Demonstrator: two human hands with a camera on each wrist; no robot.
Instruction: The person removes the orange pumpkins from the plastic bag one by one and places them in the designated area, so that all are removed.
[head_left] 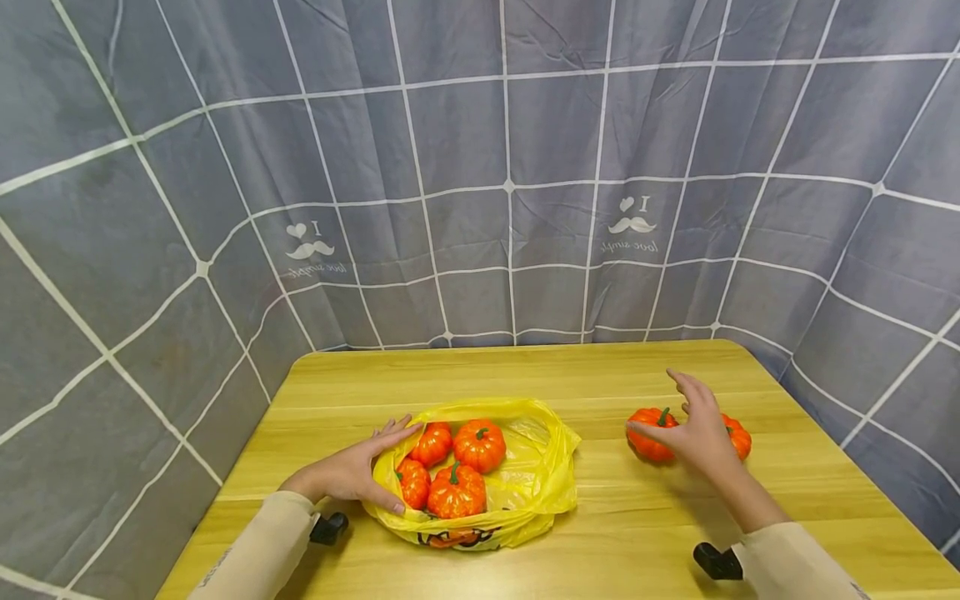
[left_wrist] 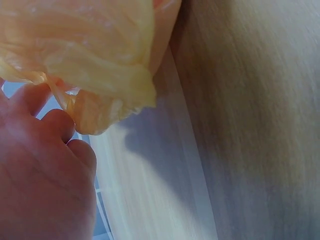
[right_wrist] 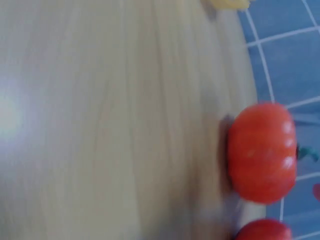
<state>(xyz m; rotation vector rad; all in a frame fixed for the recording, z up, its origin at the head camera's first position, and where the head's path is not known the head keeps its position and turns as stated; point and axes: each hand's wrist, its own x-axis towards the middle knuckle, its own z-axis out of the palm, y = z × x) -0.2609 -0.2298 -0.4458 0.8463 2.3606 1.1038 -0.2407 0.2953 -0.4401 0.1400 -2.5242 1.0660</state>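
Observation:
A yellow plastic bag [head_left: 557, 479] lies on the table with its mouth spread upward. Several small orange pumpkins [head_left: 480, 446] with green stems sit in its left half. My left hand [head_left: 356, 471] grips the bag's left rim; in the left wrist view its fingers curl at the bunched yellow plastic [left_wrist: 100, 85]. Over on the right, my right hand [head_left: 703, 433] hovers with thumb and fingers spread around one loose pumpkin [head_left: 651, 435]. A second loose pumpkin [head_left: 738, 437] is partly hidden behind that hand. The right wrist view has both loose pumpkins [right_wrist: 262, 152] but no clear fingers.
The wooden table [head_left: 600, 533] has a rounded far edge. A grey curtain [head_left: 465, 208] with white grid lines hangs behind it and along both sides. Black mounts [head_left: 328, 528] sit below both wrists, close to the tabletop.

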